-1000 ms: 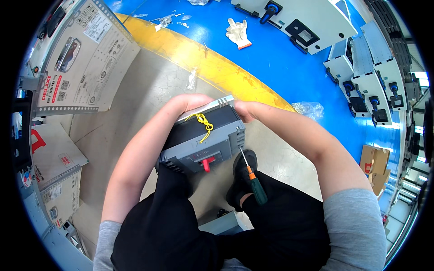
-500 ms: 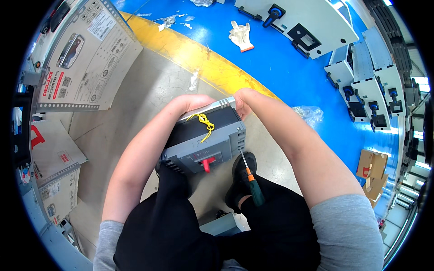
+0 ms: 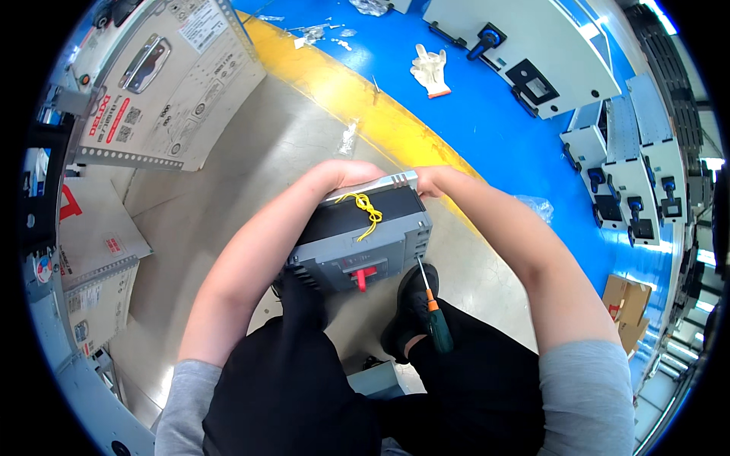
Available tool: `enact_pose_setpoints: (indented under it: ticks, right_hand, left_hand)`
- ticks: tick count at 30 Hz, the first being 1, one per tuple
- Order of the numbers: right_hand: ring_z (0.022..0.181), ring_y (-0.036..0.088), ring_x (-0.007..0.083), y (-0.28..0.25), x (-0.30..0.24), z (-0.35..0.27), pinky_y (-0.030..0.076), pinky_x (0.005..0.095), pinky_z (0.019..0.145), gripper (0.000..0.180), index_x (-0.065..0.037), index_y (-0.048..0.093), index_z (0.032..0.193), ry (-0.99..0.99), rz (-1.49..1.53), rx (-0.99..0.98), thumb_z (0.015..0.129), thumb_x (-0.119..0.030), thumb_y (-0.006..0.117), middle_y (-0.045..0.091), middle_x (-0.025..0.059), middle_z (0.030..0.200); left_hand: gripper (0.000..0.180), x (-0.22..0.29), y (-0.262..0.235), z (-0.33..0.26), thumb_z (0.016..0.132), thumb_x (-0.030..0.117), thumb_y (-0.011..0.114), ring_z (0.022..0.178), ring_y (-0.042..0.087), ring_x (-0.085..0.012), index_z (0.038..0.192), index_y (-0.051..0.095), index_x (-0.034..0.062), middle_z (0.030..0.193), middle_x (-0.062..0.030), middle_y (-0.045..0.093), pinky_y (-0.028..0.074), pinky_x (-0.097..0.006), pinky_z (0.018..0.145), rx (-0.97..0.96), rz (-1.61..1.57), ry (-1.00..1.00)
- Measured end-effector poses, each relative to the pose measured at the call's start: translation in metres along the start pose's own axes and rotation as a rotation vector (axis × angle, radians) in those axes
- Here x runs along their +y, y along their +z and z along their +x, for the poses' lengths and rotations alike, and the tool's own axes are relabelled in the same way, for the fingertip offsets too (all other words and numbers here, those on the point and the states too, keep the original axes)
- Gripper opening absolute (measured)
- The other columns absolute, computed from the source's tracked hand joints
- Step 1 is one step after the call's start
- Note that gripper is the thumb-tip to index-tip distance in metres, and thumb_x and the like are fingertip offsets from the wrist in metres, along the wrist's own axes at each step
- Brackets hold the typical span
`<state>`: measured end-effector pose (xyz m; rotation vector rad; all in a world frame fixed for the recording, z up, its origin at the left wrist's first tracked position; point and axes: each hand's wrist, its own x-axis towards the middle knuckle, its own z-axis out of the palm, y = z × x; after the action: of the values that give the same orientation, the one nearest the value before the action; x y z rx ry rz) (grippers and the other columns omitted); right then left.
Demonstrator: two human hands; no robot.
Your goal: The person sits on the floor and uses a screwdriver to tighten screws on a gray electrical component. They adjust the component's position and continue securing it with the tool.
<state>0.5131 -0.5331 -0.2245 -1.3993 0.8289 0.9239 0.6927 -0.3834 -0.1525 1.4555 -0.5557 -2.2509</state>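
Note:
A bulky grey circuit breaker (image 3: 334, 266) with a red handle (image 3: 365, 275) sits tilted at my knees. A knotted yellow wire (image 3: 368, 209) lies over its dark upper side, and a silver metal plate runs along its far edge. My left hand (image 3: 356, 173) is closed around that far edge, its fingertips hidden. At the far right corner my right hand (image 3: 432, 182) grips the same edge, fingers partly hidden behind it. A screwdriver (image 3: 437, 323) with a green and orange handle leans on my right leg, its tip at the breaker's right side. Neither hand touches it.
Large printed cartons (image 3: 175, 99) stand at the left. A white glove (image 3: 430, 72) and clear plastic scraps (image 3: 312, 34) lie on the blue floor past a yellow stripe. White cabinets (image 3: 525, 45) with black handles stand far right, near brown boxes (image 3: 627, 300). A grey box (image 3: 376, 380) sits between my legs.
The whole view has shifted, so the breaker, screwdriver and surroundings appear a little lower and mostly further right. Both hands stay at the breaker's far edge; the right hand's fingers show less.

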Motion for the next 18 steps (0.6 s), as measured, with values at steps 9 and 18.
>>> enact_pose_setpoints:
  ticks: [9, 18]
  right_hand:
    - [0.1, 0.07, 0.0286, 0.073, 0.066, -0.178, 0.059, 0.0465, 0.086, 0.092, 0.001, 0.051, 0.136, 0.234, 0.184, 0.273, 0.092, -0.079, 0.049, 0.066, 0.0225, 0.119]
    - [0.064, 0.058, 0.0181, 0.186, 0.074, -0.221, 0.051, 0.0331, 0.061, 0.022, -0.004, 0.055, 0.115, -0.189, 0.963, -0.1, 0.109, -0.024, 0.05, 0.055, 0.0047, 0.073]
  left_hand:
    - [0.042, 0.011, 0.006, 0.002, 0.102, 0.035, 0.05, 0.11, 0.067, -0.0249, 0.125, 0.071, 0.005, 0.126, -0.0141, 0.07, 0.05, -0.042, 0.097, 0.163, 0.394, 0.114]
    - [0.061, 0.023, 0.021, -0.007, 0.101, 0.051, 0.04, 0.107, 0.065, -0.0456, 0.106, 0.072, -0.0007, 0.114, -0.0316, 0.068, 0.048, -0.05, 0.097, 0.419, 0.872, 0.37]
